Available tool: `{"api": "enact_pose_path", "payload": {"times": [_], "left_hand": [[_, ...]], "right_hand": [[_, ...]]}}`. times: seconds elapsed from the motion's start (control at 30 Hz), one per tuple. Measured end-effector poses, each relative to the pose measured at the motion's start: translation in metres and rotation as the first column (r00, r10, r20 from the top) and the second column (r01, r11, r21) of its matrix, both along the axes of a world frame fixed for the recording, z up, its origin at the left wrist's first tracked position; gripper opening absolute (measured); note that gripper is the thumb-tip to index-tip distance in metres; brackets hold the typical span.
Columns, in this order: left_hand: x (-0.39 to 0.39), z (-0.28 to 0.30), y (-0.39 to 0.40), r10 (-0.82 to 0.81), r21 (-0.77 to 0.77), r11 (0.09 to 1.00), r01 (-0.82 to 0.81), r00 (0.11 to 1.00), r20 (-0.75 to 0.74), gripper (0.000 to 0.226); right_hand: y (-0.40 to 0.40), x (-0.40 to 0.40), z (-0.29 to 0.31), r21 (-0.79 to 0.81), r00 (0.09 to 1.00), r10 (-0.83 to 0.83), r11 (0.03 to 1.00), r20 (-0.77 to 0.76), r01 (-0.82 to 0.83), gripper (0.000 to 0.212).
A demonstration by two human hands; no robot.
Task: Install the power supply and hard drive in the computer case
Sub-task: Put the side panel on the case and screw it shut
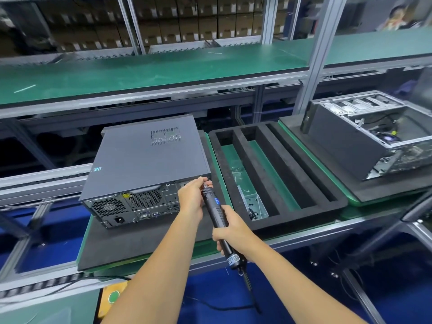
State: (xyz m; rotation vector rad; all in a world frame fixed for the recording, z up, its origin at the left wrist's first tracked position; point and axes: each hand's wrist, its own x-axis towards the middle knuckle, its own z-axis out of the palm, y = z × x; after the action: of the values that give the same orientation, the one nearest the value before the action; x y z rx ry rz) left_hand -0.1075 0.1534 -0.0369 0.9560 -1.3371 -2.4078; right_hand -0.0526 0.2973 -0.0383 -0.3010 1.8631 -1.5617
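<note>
Fingers: left hand (192, 194) pinches bit tip; right hand (230, 226) grips electric screwdriver (216, 210). Step, seemingly: fastening closed computer case (145, 160) rear corner. Next: seat bit squarely.

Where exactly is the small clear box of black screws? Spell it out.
Find the black foam tray between the two computer cases. In the near end of its leftmost slot sits the small clear plastic box. It alone holds loose black screws; the other slots show bare green mat.

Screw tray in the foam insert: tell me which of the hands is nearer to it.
Right. The right hand, gripping the screwdriver, sits just beside the screw tray; the left hand is farther, at the case's rear corner.
</note>
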Motion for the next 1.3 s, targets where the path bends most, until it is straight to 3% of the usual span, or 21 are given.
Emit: {"api": "enact_pose_path", "payload": {"times": [0.23, 0.7, 0.93, 1.3], "left_hand": [[-0.004, 0.003, 0.001, 0.025, -0.029, 0.999, -0.024, 0.997, 0.071, 0.015], [0.000, 0.004, 0.002, 0.038, 0.073, 0.997, -0.040, 0.999, 0.037, 0.014], [0.007, 0.007, -0.001, 0.079, -0.035, 0.997, -0.076, 0.992, 0.098, 0.014], [0.009, 0.014, -0.004, 0.046, -0.129, 0.991, -0.029, 0.990, 0.134, 0.011]], "right_hand": [[0.001, -0.001, -0.001, 0.028, 1.000, 0.001, 1.000, -0.008, 0.000, 0.052], [-0.005, 0.003, 0.006, 0.044, 1.000, -0.018, 0.999, -0.022, 0.019, 0.048], [-0.010, 0.003, 0.012, 0.060, 0.998, -0.029, 0.998, -0.060, 0.033, 0.038], [-0.012, 0.007, 0.020, 0.029, 0.998, -0.059, 0.998, -0.027, 0.060, 0.040]]}}
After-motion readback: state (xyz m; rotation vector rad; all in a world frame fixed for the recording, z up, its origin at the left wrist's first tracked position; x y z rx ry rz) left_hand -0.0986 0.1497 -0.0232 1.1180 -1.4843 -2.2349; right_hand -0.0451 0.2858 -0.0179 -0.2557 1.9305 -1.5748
